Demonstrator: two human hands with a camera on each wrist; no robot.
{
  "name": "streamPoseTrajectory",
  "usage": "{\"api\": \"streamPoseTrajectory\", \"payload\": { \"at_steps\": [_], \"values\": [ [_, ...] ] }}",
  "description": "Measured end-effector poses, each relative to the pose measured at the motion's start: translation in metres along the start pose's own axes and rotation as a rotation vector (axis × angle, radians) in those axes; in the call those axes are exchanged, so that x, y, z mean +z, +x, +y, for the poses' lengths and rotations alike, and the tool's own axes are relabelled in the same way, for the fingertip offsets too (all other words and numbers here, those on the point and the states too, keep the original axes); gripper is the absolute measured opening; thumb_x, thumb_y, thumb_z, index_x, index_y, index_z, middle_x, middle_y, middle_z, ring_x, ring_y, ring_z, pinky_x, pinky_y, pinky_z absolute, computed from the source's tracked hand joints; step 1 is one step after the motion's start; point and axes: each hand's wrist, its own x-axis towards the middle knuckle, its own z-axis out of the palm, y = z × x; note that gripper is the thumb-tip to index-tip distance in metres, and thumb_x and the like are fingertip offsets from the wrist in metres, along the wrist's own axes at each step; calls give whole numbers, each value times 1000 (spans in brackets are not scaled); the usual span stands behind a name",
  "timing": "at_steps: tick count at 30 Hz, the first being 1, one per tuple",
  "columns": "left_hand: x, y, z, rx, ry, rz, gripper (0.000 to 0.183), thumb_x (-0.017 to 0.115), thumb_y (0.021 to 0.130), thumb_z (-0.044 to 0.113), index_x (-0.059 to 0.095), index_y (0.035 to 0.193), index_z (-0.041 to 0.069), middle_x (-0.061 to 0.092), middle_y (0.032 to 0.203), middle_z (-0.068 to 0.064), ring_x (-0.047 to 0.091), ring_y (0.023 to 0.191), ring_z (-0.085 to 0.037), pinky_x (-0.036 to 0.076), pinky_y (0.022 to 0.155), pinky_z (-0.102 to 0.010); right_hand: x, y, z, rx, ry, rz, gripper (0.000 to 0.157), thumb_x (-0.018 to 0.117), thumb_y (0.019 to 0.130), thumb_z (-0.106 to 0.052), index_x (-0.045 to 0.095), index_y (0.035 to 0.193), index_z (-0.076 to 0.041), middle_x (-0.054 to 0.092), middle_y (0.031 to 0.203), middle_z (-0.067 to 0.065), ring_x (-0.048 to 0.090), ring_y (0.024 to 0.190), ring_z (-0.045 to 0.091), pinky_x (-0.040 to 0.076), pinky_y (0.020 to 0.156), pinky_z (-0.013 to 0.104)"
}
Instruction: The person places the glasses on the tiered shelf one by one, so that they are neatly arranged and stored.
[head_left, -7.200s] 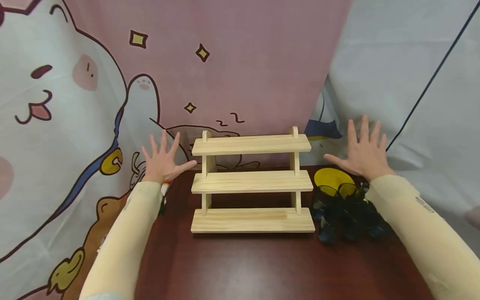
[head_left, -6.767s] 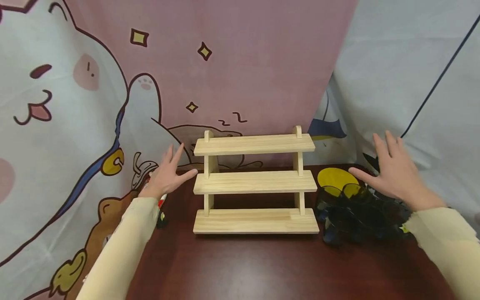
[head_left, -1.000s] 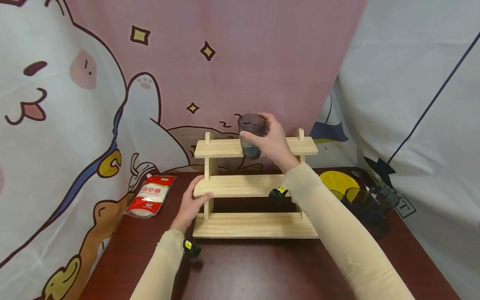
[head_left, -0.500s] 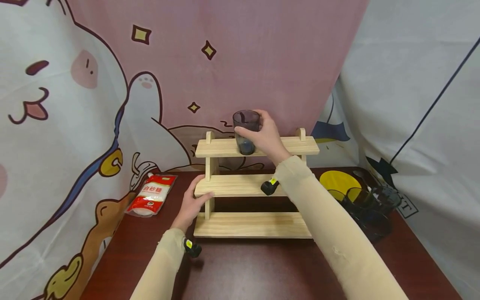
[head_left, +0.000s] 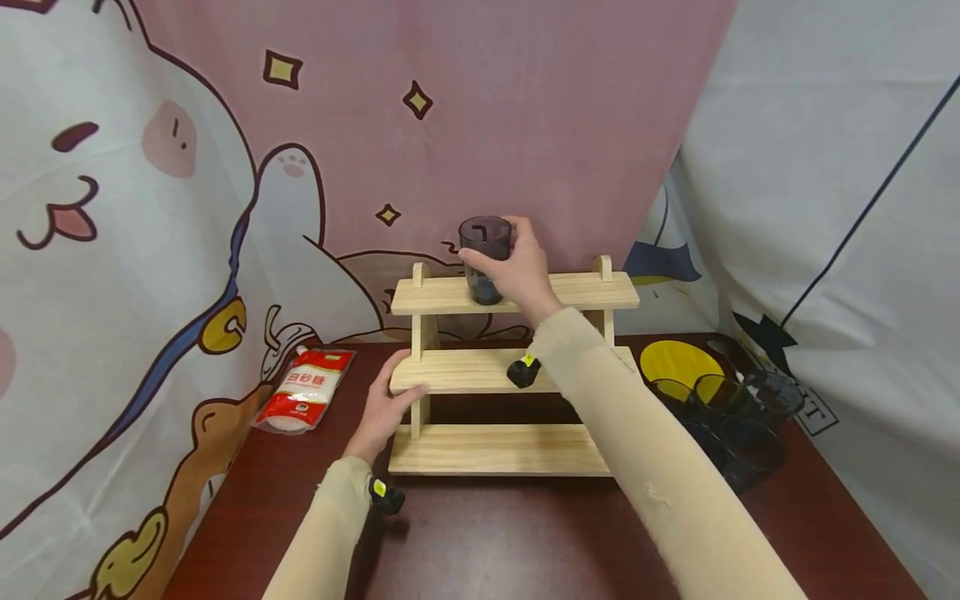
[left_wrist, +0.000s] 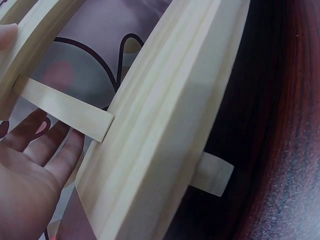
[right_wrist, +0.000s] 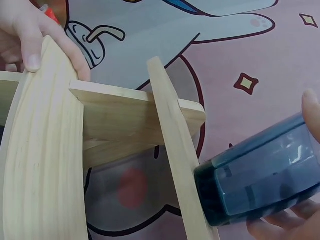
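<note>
A three-tier wooden display rack [head_left: 465,370] stands on the table. My left hand [head_left: 381,412] grips the left end of its middle shelf, thumb in front and fingers round the end. My right hand [head_left: 523,271] holds a dark tinted drinking glass [head_left: 475,236] upright at the top shelf [head_left: 577,292], left of its middle. In the right wrist view the base of the glass [right_wrist: 265,172] meets the shelf edge; whether it bears its weight there I cannot tell. Thumb and fingers wrap opposite sides of the glass.
Several more dark glasses [head_left: 753,446] cluster at the right, partly behind my right sleeve. Behind them lies a yellow round thing [head_left: 678,364]. A red and white sugar bag [head_left: 303,390] lies at the left. Printed cloth [head_left: 540,125] hangs behind the rack.
Several seconds ago both hands were spread and held nothing. Over the last second the glass in my right hand has moved left and slightly up along the top shelf; my left hand has stayed put.
</note>
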Motion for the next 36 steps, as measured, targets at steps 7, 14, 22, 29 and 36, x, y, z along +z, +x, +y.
{"api": "streamPoseTrajectory", "payload": {
  "at_steps": [7,14,22,29,36],
  "values": [
    [4,1,2,-2,10,-1,68,80,95,19,49,153,37,45,159,0,44,139,-26,41,107,-51,2,-4,0,-29,-47,20,86,80,89,-54,36,155,-21,58,144,6,59,128,24,50,104,44],
    [6,2,1,-4,-19,-12,69,80,95,17,49,153,37,50,155,-1,52,129,-25,45,103,-45,-10,-10,7,2,-147,-50,107,71,91,-67,12,168,-21,43,161,15,46,145,32,41,115,52],
    [5,0,1,-9,-24,-3,68,80,95,17,49,152,35,49,155,-2,49,133,-25,41,106,-48,-32,-19,15,62,-170,-136,115,73,87,-70,5,169,-25,39,165,13,51,142,31,42,115,53],
    [3,1,-3,2,-26,6,70,81,94,17,49,153,35,51,154,-3,52,129,-25,43,104,-46,-64,-32,22,70,-184,-235,114,75,87,-67,7,169,-26,31,169,14,35,153,33,40,116,57],
    [0,2,-5,15,-23,6,69,82,93,19,50,152,36,50,154,-2,51,130,-26,43,105,-47,-99,-54,35,-22,-300,-271,103,76,93,-54,17,168,-15,36,164,19,38,149,42,39,116,59]
  ]
}}
